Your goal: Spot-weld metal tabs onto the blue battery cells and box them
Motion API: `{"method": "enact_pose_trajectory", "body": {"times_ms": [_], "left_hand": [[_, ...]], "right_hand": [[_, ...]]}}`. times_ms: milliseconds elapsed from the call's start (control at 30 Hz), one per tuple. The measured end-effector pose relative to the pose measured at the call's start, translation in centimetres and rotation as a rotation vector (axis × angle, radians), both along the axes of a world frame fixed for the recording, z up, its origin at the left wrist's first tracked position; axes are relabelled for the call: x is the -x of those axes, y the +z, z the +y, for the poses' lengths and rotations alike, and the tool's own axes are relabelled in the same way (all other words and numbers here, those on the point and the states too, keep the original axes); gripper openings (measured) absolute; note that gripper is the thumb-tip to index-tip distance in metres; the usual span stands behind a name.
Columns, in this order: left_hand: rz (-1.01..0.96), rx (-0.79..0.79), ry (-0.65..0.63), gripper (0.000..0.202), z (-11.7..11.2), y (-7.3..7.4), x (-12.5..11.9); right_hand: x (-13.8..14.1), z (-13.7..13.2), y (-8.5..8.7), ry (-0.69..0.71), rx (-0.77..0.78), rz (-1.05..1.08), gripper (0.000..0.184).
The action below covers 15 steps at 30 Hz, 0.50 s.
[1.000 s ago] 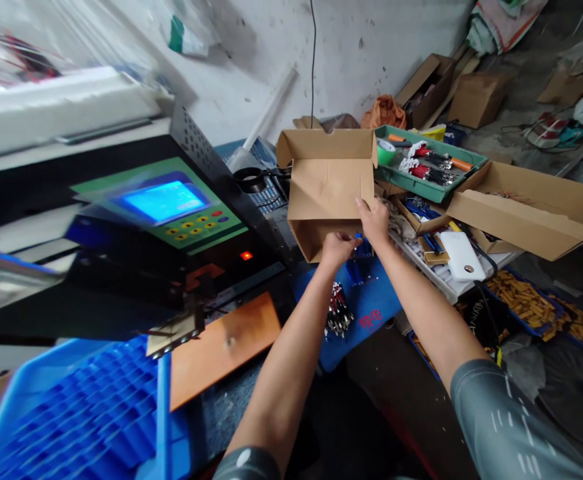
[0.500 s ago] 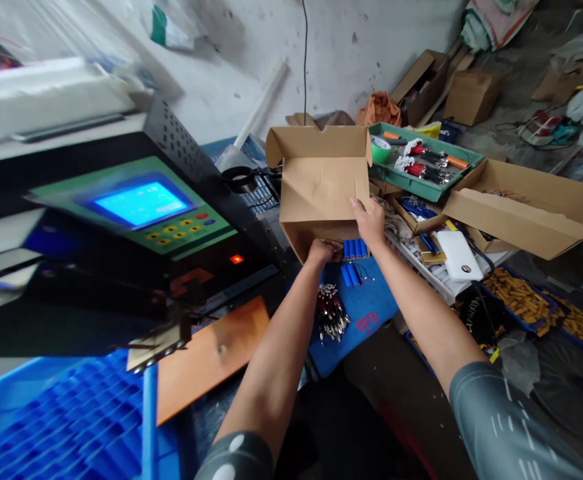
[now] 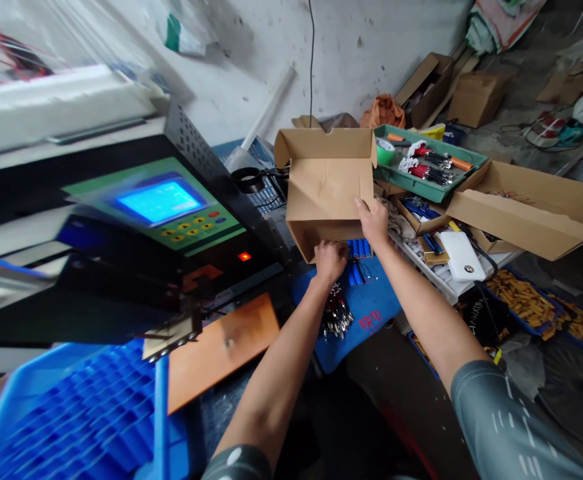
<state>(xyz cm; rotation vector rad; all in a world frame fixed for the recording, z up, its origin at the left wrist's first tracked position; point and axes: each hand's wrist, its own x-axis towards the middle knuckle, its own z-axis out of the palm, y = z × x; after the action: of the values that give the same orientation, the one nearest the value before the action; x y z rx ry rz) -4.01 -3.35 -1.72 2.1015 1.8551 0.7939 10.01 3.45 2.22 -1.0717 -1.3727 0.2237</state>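
A cardboard box (image 3: pixel 327 190) stands with its lid raised, in front of the wall. My right hand (image 3: pixel 373 219) is closed on the lid's right edge, thumb on the inner face. At the box's front opening, my left hand (image 3: pixel 330 260) has its fingers curled down; what they hold, if anything, is hidden. Just right of it lies a row of blue battery cells (image 3: pixel 360 248), partly behind the hand. Nearer me, a smaller pair of blue cells (image 3: pixel 356 275) with thin wires rests on a blue mat (image 3: pixel 366 303). A bundle of wire leads (image 3: pixel 337 313) lies beneath my left wrist.
On the left is a machine with a lit screen (image 3: pixel 160 201), an orange board (image 3: pixel 224 350) and a blue crate (image 3: pixel 161 413). To the right are a green tray (image 3: pixel 424 185) of leads, an open carton (image 3: pixel 526 217) and a white power bank (image 3: pixel 461 256).
My left hand has drawn slightly out of the box and right, now covering part of the blue cells. My right hand keeps its hold on the lid. The view has shifted slightly.
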Motion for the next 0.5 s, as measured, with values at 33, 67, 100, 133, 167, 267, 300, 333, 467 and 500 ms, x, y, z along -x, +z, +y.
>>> {"method": "enact_pose_trajectory", "body": {"times_ms": [33,67,100,133,167,267,300,333,467,500], "left_hand": [[-0.052,0.040,-0.024,0.023,0.1,-0.3,0.0],[-0.121,0.084,-0.030,0.024,0.3,-0.5,0.0],[-0.197,0.130,-0.028,0.024,0.5,-0.7,0.1],[-0.267,0.174,-0.024,0.025,0.6,-0.7,0.3],[-0.319,0.207,-0.021,0.025,0.7,-0.6,0.5],[-0.308,0.174,0.001,0.024,-0.3,0.4,1.0],[-0.255,0.129,0.019,0.024,-1.1,1.0,1.0],[-0.187,0.094,0.039,0.025,-2.0,1.7,0.9],[0.109,0.198,0.053,0.032,-5.9,3.7,-0.9],[0.167,0.249,0.048,0.035,-6.5,3.9,-1.5]], "right_hand": [[0.0,0.0,0.0,-0.003,0.000,0.000,0.039],[0.0,0.0,0.0,-0.006,0.001,-0.002,0.039],[0.0,0.0,0.0,-0.008,0.001,-0.004,0.039],[0.0,0.0,0.0,-0.010,0.000,-0.006,0.039],[0.0,0.0,0.0,-0.011,-0.001,-0.007,0.039],[0.0,0.1,0.0,-0.019,-0.007,-0.001,0.040],[0.0,0.1,0.0,-0.019,-0.010,0.000,0.041],[0.0,0.1,0.0,-0.019,-0.013,0.001,0.041],[0.0,0.2,-0.1,-0.015,-0.004,-0.005,0.041],[0.0,0.2,-0.1,-0.016,0.000,-0.004,0.041]]}}
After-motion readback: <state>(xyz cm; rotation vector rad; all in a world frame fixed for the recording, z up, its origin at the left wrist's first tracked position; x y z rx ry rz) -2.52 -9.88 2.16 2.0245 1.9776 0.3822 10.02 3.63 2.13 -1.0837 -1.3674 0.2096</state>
